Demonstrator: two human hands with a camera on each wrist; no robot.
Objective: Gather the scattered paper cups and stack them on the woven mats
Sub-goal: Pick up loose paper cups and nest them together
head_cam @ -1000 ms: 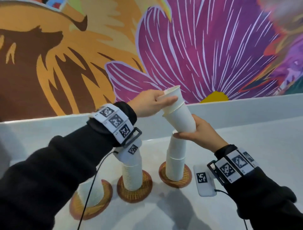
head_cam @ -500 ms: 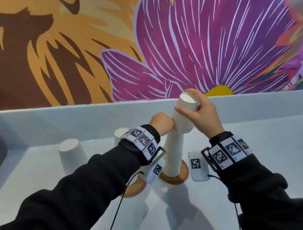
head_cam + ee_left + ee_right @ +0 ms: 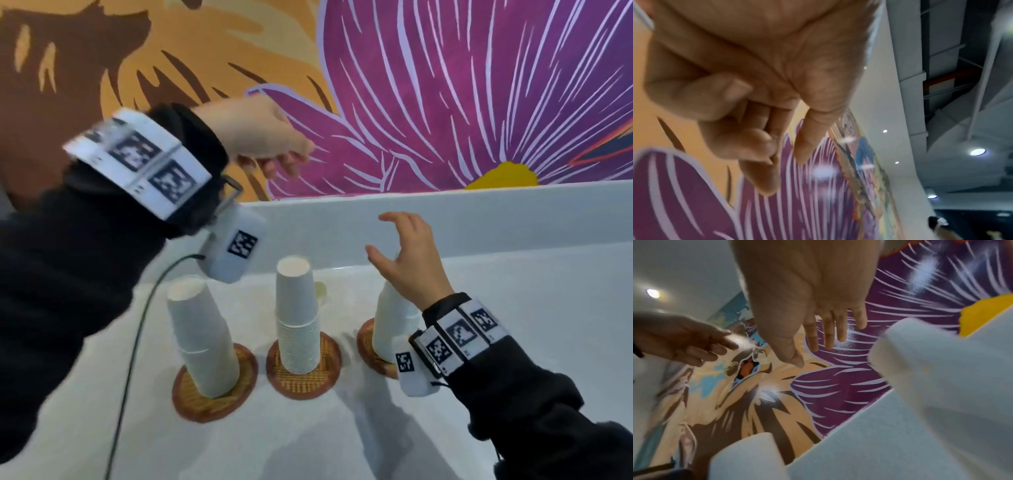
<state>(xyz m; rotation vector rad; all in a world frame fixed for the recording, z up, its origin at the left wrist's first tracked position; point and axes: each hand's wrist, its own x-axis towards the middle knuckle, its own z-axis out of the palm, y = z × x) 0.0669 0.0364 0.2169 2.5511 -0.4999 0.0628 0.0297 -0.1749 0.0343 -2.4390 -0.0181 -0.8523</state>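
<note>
Three stacks of upturned white paper cups stand on three round woven mats: the left stack [image 3: 202, 339] on a mat [image 3: 191, 409], the middle stack [image 3: 296, 318] on a mat [image 3: 305, 385], the right stack [image 3: 394, 322] on a mat [image 3: 368, 346]. My right hand [image 3: 387, 240] hovers just above the right stack, fingers spread and empty; the right wrist view shows the same straight fingers [image 3: 828, 337] over the stack's top [image 3: 941, 369]. My left hand [image 3: 284, 164] is raised high at the left, fingers loosely curled [image 3: 756, 146], holding nothing.
The white table [image 3: 342, 445] has a raised white back wall [image 3: 479, 212], with a painted mural behind it. A small pale object [image 3: 321, 291] peeks out behind the middle stack. A black cable [image 3: 137, 342] hangs from my left wrist past the left stack.
Both hands were holding cups on the right stack; they have let go. My left hand has risen up and to the left, and my right hand has opened above the stack.
</note>
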